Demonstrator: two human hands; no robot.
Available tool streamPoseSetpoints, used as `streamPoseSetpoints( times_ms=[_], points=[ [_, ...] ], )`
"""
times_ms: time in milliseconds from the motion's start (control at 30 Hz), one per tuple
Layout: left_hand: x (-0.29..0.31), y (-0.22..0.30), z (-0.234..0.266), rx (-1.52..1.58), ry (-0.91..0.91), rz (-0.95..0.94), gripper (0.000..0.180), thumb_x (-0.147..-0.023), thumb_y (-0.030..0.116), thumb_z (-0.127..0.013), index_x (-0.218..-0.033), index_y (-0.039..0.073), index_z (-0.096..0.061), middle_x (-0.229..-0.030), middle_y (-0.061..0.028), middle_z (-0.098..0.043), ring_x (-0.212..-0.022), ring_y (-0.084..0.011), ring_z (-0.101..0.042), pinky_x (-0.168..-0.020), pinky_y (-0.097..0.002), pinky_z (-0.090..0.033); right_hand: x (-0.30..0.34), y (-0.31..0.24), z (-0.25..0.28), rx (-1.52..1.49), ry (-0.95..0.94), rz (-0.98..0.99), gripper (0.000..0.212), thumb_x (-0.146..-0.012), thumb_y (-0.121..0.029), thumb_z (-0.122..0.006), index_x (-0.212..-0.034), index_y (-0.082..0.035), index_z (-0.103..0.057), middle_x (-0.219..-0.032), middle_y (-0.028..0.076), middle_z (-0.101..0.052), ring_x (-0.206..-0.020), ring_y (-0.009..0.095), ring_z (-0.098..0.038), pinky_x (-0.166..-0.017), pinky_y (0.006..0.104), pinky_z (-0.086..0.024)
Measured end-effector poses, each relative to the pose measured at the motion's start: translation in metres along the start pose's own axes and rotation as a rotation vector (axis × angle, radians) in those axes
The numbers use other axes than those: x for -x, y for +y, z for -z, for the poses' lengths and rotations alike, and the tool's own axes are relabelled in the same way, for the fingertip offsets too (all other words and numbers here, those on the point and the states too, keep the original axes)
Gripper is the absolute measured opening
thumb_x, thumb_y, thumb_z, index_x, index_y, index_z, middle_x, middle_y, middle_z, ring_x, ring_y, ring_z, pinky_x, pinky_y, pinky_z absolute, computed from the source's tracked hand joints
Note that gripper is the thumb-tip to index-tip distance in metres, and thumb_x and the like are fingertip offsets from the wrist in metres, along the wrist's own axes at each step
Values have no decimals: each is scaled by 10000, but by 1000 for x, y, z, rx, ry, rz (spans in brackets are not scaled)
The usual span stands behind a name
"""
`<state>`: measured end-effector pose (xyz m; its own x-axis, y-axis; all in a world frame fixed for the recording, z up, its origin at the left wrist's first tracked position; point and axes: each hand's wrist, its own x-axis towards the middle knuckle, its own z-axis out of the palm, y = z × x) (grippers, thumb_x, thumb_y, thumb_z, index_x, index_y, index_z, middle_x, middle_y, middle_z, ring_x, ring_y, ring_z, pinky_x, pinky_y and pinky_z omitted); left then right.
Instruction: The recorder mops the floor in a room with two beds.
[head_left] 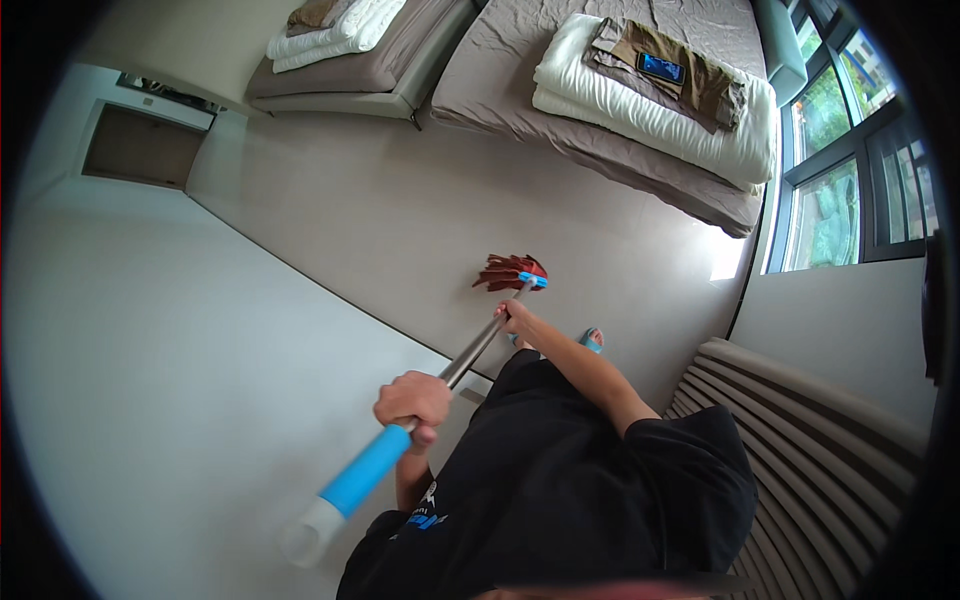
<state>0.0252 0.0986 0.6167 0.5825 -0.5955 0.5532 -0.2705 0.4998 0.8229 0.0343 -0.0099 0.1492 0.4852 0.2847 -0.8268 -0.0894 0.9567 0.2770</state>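
A mop runs slantwise across the middle of the view, its dark red strip head spread on the pale floor. Its metal pole rises toward me from a blue connector and ends in a blue grip with a whitish cap. My left hand is wrapped round the pole just below the blue grip. Farther down, closer to the mop head, my right hand is closed round the pole. My feet, in light blue slippers, stand just behind the mop head.
Ahead is a bed with a folded white quilt, brown clothes and a phone. Another bed stands farther left. A white wall borders the left, a window the right. A ribbed grey-beige panel is at lower right.
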Motion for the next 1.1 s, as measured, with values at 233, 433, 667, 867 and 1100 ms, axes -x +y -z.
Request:
streamPoseSetpoints(
  times_ms=[233, 433, 667, 867, 1100],
  points=[
    [12, -59, 28, 79, -176, 293, 368, -841, 147, -640, -556, 35, -436, -513, -34, -466, -452, -171, -467, -472, -302, -401, -46, -75, 126, -175, 167, 168, 177, -872, -55, -502, -714, -87, -431, -601, 43, -474, -511, 170, -522, -489, 274, -522],
    [48, -125, 19, 274, -153, 567, 206, -833, 50, -552, -642, 5, -491, -622, -84, -525, -604, -195, -510, -716, -349, -461, 75, -104, 170, -391, 422, 538, 152, -885, -128, -483, -963, -31, -396, -832, 136, -502, -704, 249, -577, -612, 408, -570],
    [54, -157, -61, 221, -650, 563, 174, -803, 67, -622, -691, 29, -495, -712, -52, -528, -721, -207, -504, -836, -377, -428, 106, -128, 237, -423, 301, 469, 168, -917, -199, -456, -869, -44, -411, -777, 90, -478, -585, 214, -535, -503, 354, -533],
    [15, -117, -67, 98, -782, 485, 269, -756, 37, -649, -589, 27, -439, -587, -87, -444, -622, -243, -473, -652, -354, -405, 40, -118, 204, -259, 186, 281, 151, -863, -159, -483, -759, -85, -402, -683, 47, -436, -522, 198, -476, -463, 322, -478],
    [13, -88, -71, -115, -513, 336, 238, -689, 85, -706, -612, 44, -485, -552, -46, -449, -513, -206, -492, -514, -323, -375, -72, -84, 90, -30, 93, -32, 208, -799, -111, -514, -631, -132, -392, -574, -3, -386, -449, 179, -408, -416, 284, -415]
  ],
)
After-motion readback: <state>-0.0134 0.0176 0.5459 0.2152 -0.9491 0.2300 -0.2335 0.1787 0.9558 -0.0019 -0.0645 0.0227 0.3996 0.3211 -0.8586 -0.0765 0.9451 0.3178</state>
